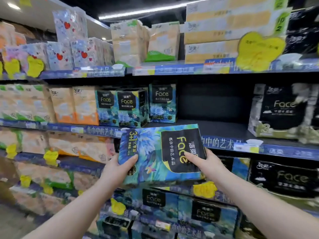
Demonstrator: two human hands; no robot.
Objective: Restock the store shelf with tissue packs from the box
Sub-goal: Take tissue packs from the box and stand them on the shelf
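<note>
I hold a blue floral "Face" tissue pack [155, 150] turned sideways, in front of the middle shelf [224, 130]. My left hand [119, 167] grips its lower left edge with the thumb on the front. My right hand [203, 161] grips its lower right side over the black label. On the shelf behind it stand three matching blue packs [162, 102], upright, at the left of a dark gap [214, 102]. The box is not in view.
Black "Face" packs [283, 109] stand at the right of the gap. Orange and green packs [76, 104] fill the shelf to the left. The upper shelf [172, 69] carries beige packs; lower shelves hold more blue and black packs [203, 211].
</note>
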